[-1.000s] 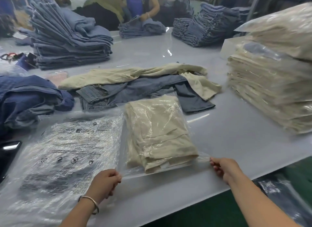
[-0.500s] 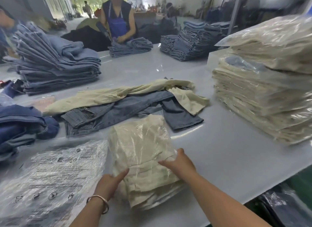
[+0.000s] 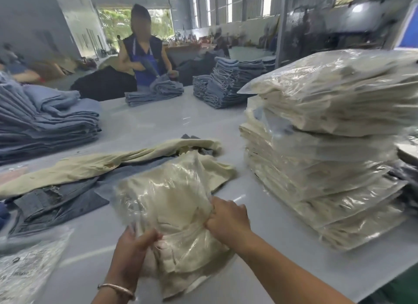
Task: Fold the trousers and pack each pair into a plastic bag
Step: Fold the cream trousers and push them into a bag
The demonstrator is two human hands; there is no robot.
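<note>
The bagged cream trousers [image 3: 172, 215] are lifted off the white surface [image 3: 267, 242], tilted with their far end raised and their near end low between the two hands. The left hand [image 3: 133, 249] is a closed grip on the near left corner of the package: its thumb lies across the plastic on top and the fingers curl underneath, out of sight. A thin bracelet [image 3: 116, 289] circles that wrist. The right hand [image 3: 227, 217] clamps the right edge of the same package about halfway along, fingers bunched tight into the plastic and cloth so that the film gathers into creases at that spot. The package thus sits between the two grips, the left one nearer and lower, the right one farther and higher.

Just behind the package, loose cream trousers [image 3: 108, 163] lie stretched across the surface over a pair of dark denim trousers [image 3: 56, 202]. At the near left edge lies a flat pile of empty plastic bags [image 3: 27, 263] with black print. To the right, close beside the right hand but apart from it, stands a tall stack of bagged cream trousers [image 3: 321, 149], its top package tilted. On the far left is a stack of folded blue jeans [image 3: 45, 120], and more folded denim stacks [image 3: 226, 84] stand at the far side, where another person [image 3: 144, 54] in a dark sleeveless top handles a folded denim pile [image 3: 156, 93].
</note>
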